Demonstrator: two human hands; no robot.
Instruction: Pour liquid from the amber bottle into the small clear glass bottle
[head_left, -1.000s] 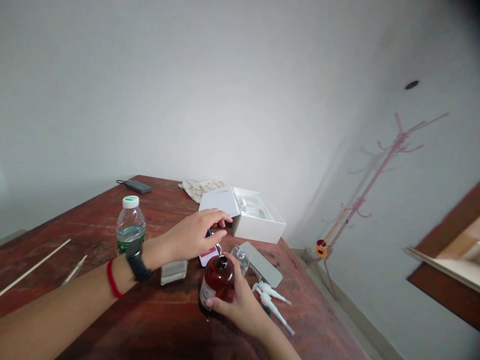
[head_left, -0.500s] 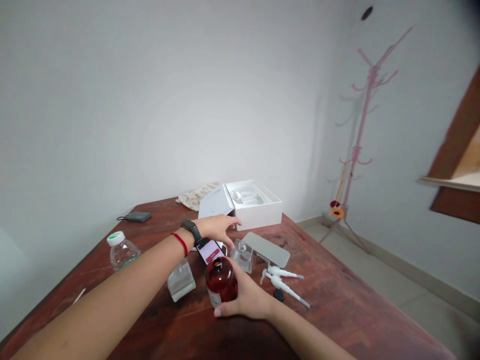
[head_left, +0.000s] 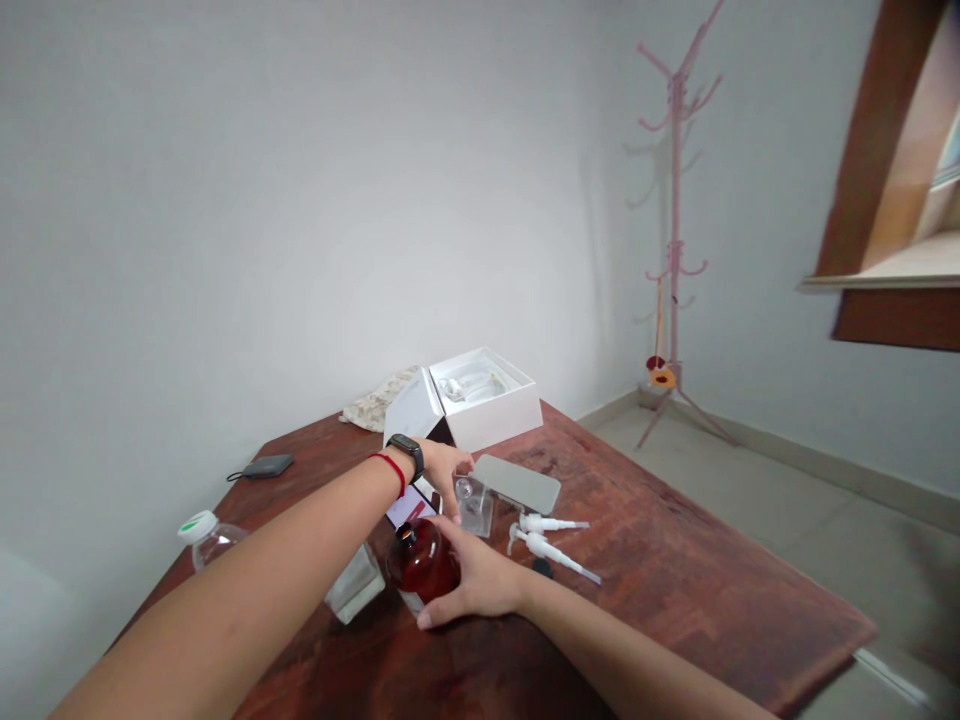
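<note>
My right hand (head_left: 480,575) is wrapped around the side of an amber bottle (head_left: 421,565), which has an uncapped mouth and a pale label low down. Reaching across in front of the white box, my left hand (head_left: 446,470) has its thumb and fingers apart. They are on either side of the neck of a clear square bottle (head_left: 477,512); whether they touch it I cannot tell. A phone (head_left: 409,507) with a lit screen is partly hidden under my left wrist. Two white pump heads (head_left: 547,546) and a black cap (head_left: 542,568) lie on the right.
An open white box (head_left: 495,415) with a cable inside stands at the back of the wooden table (head_left: 675,600). Near it lie a grey flat case (head_left: 519,484) and a dark power bank (head_left: 268,466). A white-capped bottle (head_left: 210,538) and a clear container (head_left: 356,590) are partly behind my left arm.
My left hand has moved lower and closer to the clear bottle's neck. My right hand keeps its hold on the amber bottle. The camera view has turned to the right.
</note>
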